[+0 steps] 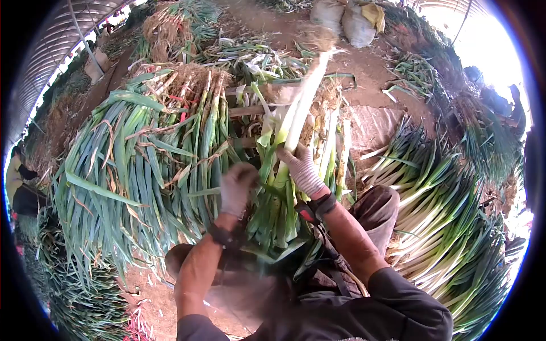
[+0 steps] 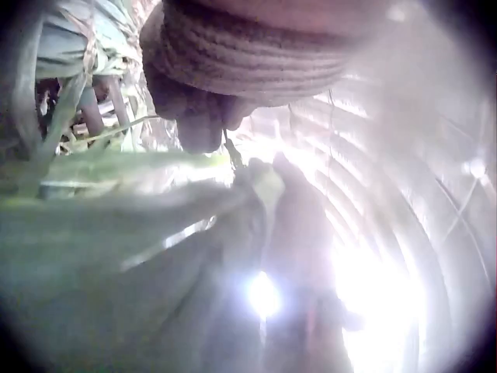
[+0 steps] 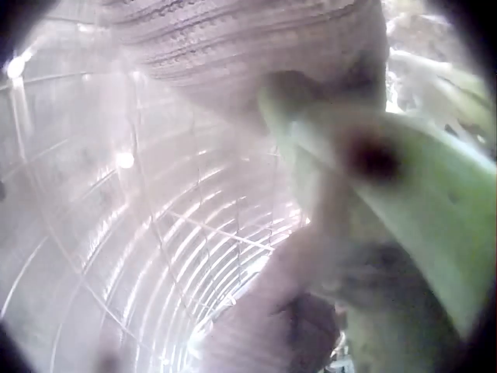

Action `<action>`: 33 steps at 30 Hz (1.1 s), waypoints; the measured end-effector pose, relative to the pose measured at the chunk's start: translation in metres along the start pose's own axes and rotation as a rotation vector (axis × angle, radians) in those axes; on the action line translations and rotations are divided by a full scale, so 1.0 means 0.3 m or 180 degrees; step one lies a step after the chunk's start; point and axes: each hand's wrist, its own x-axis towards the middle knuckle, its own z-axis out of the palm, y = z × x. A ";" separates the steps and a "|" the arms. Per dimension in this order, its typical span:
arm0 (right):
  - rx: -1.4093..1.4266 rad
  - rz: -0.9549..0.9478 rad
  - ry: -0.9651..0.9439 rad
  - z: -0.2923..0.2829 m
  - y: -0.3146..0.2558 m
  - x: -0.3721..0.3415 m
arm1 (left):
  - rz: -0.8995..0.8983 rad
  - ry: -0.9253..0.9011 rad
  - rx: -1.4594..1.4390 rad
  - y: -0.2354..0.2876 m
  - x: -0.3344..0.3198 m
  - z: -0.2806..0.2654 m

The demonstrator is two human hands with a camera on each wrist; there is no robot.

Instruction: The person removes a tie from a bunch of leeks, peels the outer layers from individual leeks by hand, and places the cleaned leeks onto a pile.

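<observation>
R hand [image 1: 302, 170] is gripping a leek [image 1: 304, 105]; L hand [image 1: 236, 186] is blurring nearby, so I'm not making out its grip.

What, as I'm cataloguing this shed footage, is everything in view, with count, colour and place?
held leek: at least one, white and green, in right hand
leafy pile: one, green, brown roots, left of hands
stacked leeks: several, pale green, beside right hand
white-stemmed leeks: many, white and green, right
lower-left leeks: many, dark green
background heaps: several, green and brown
sacks: a few, pale, top
roof: one, grey, upper left
other person: one, dark clothing, left edge
sleeves: two, dark, bottom
wristbands: two, black, wrists
left hand: one, pale glove, centre, blurred
right hand: one, pale glove, gripping held leek
</observation>
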 end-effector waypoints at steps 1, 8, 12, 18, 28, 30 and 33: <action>-0.0078 -0.0043 -0.0084 -0.024 0.012 -0.006 | -0.0331 0.0199 -0.0668 0.019 0.035 -0.032; -0.0688 0.0830 -0.0853 -0.032 -0.040 -0.234 | 0.0221 -0.0064 0.0163 0.249 0.240 0.002; -0.0177 0.0908 -0.1158 -0.007 -0.048 -0.261 | -0.0437 -0.1685 0.0204 0.263 0.357 0.095; 0.0087 0.0995 -0.1085 -0.059 -0.009 -0.283 | -0.0633 -0.0724 -0.0598 0.344 0.462 0.068; -0.0628 0.0631 -0.0581 -0.155 -0.021 -0.372 | 0.0511 0.1050 0.0486 0.805 0.806 -0.253; -0.0300 0.1117 -0.0358 -0.133 -0.111 -0.289 | -0.0072 -0.0180 0.4100 0.772 0.758 -0.080; -0.0487 0.0532 -0.0401 -0.132 -0.012 -0.229 | -0.0202 -0.0726 0.3073 0.432 0.629 0.010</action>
